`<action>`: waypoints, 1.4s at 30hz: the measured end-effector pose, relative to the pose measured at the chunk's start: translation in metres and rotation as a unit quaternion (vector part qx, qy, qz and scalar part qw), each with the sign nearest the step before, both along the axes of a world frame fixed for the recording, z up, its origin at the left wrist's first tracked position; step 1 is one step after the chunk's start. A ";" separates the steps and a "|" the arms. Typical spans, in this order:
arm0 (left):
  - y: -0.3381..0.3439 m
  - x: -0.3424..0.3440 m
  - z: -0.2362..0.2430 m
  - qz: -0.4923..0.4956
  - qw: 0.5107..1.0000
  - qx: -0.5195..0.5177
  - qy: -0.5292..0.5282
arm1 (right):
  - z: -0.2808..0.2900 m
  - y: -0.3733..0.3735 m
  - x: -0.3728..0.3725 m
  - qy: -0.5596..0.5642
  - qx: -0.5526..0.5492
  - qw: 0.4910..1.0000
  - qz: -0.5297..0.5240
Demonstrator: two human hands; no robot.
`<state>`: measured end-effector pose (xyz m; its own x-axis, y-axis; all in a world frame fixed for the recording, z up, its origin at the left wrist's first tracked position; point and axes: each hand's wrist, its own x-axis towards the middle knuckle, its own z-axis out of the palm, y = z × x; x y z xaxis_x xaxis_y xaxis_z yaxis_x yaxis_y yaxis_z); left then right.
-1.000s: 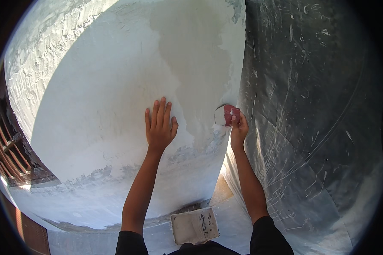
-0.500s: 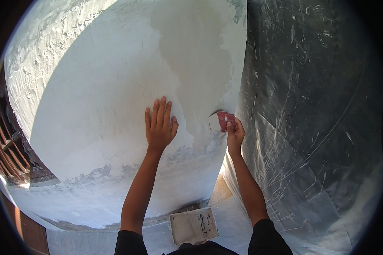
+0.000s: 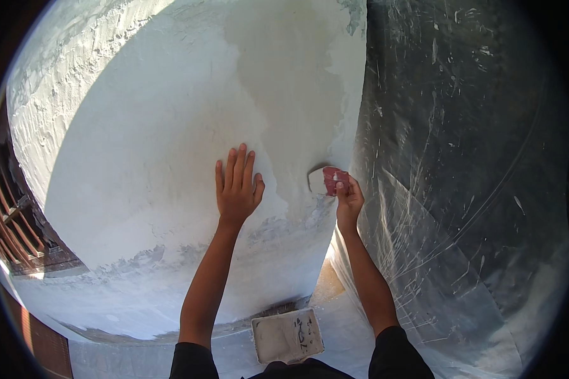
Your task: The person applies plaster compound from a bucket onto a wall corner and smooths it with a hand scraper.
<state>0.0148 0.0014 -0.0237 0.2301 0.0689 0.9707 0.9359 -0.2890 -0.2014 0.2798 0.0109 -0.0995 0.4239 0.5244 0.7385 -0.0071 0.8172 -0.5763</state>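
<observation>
My left hand [image 3: 236,186] lies flat on a white plastered wall [image 3: 171,126], fingers spread and pointing up. To its right, my right hand [image 3: 348,199] grips a small folded piece of reddish sandpaper [image 3: 330,179] and presses it against the wall near its right edge. The patch of wall around the sandpaper looks smoother and slightly darker than the rest.
A sheet of clear plastic [image 3: 461,189], streaked with white, hangs right of the wall. A white square tub [image 3: 287,335] sits on the floor between my arms. Wooden slats [image 3: 12,234] show at the far left. The wall's lower edge is rough and grey.
My right hand has slid the sandpaper slightly left and up along the wall's right edge. The left hand has stayed flat in the same spot.
</observation>
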 end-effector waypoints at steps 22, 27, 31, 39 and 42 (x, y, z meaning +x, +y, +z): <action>-0.001 0.000 0.000 -0.001 1.000 -0.002 -0.001 | 0.044 -0.007 0.000 0.161 0.016 0.986 -0.050; 0.001 0.001 -0.001 0.000 1.000 -0.002 -0.009 | 0.017 0.001 -0.012 -0.166 -0.070 0.977 -0.113; -0.001 0.000 0.000 0.009 1.000 -0.006 -0.013 | 0.029 0.004 -0.003 0.075 -0.025 0.995 -0.066; -0.001 0.001 0.000 0.001 1.000 -0.005 -0.007 | 0.005 0.003 0.000 -0.085 -0.053 0.994 -0.034; -0.002 -0.001 0.000 0.008 1.000 -0.007 -0.011 | 0.014 0.007 0.002 0.043 -0.049 0.997 -0.044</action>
